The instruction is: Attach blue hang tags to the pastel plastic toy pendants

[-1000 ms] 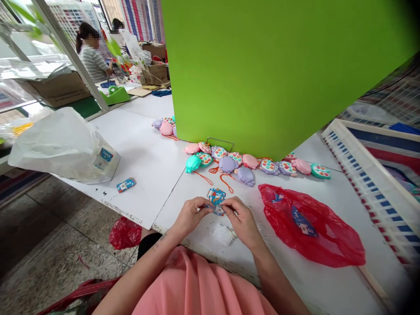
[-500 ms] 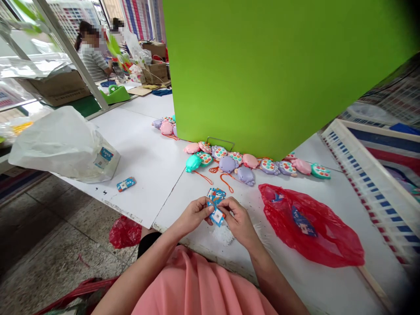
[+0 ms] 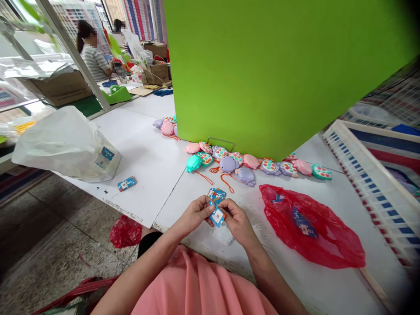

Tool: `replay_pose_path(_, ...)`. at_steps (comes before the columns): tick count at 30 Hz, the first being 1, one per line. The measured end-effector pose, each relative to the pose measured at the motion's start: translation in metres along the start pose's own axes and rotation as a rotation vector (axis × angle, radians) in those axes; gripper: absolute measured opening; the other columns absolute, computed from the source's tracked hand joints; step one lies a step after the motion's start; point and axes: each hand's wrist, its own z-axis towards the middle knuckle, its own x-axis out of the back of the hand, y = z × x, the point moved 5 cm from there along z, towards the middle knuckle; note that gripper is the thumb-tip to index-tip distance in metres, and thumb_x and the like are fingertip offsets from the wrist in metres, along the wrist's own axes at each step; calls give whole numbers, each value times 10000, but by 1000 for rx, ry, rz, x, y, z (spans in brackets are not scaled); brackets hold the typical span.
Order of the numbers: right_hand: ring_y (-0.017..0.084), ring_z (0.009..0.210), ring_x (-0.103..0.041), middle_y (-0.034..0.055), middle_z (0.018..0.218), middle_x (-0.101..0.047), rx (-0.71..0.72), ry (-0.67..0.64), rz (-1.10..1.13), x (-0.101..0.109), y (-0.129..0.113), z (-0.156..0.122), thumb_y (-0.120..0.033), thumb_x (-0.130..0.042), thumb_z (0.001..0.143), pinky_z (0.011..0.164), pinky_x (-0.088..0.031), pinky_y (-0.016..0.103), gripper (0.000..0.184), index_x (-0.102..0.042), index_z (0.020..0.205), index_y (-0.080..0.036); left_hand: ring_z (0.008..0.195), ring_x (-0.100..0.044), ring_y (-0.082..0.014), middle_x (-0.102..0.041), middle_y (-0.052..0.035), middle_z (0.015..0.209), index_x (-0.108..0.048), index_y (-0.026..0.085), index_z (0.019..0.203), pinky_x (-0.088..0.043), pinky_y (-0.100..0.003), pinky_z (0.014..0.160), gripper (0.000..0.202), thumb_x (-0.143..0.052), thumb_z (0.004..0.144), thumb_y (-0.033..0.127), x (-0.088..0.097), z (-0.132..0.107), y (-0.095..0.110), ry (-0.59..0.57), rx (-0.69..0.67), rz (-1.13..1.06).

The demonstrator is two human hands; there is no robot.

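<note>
Card (image 3: 218, 217) slants lengthwise, near end rightward, pinched in the left hand (image 3: 198, 213) — right hand (image 3: 236, 220) bunched at its right edge, grip unclear.

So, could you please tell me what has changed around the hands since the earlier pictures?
The blue-and-white card, held between the left hand and right hand, has shifted slightly toward the person, its face now showing more fully. The cards beyond, toys and red bag stayed put.
</note>
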Motion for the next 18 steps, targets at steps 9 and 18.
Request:
replay_pose_path(9,169,748,-579,28,812,-643,-92,10,192,-2,8,1,-312,-594,784,701,-464,291,149,-637,866,-195,492,-551,-81,-536,69,637,-376,200,879,-471,-203,466,374,-642,761,435,8,2,0,107,-108,26)
replay_pose_path(18,120,641,-546,-25,712,-605,-140,75,400,2,15,3,-190,-651,695,597,-428,230,148,-539,791,-204,529,-561,-93,-576,21,644,-527,150,890,-470,-218,520,275,-608,788,392,11,1,-1,78,-47,168)
